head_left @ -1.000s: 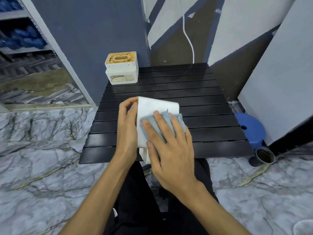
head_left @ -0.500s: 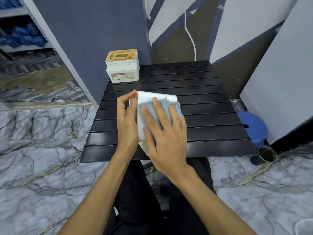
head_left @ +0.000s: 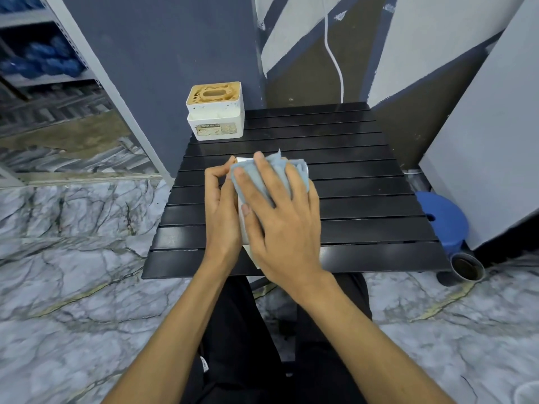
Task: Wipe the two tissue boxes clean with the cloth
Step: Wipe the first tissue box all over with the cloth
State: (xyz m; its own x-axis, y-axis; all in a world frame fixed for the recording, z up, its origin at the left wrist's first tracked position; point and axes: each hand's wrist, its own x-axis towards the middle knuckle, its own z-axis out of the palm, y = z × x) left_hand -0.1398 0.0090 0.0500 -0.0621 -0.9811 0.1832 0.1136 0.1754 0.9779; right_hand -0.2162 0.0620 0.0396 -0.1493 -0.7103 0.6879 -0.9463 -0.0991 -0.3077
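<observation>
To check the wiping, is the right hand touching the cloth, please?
Touching: the head view shows the right hand pressed flat on the cloth.

Two bare forearms come up from the bottom edge and angle in toward each other. The left hand (head_left: 221, 211) stands on its side with the palm turned inward. Its fingers are curled over at the far end, gripping the left flank of the white box (head_left: 242, 212). The right hand (head_left: 280, 220) is just beside it, palm down, wrist slanting in from the right. Its fingers are spread and nearly straight, pressing flat on the blue cloth (head_left: 296, 172), and the thumb lies alongside the left hand.
</observation>
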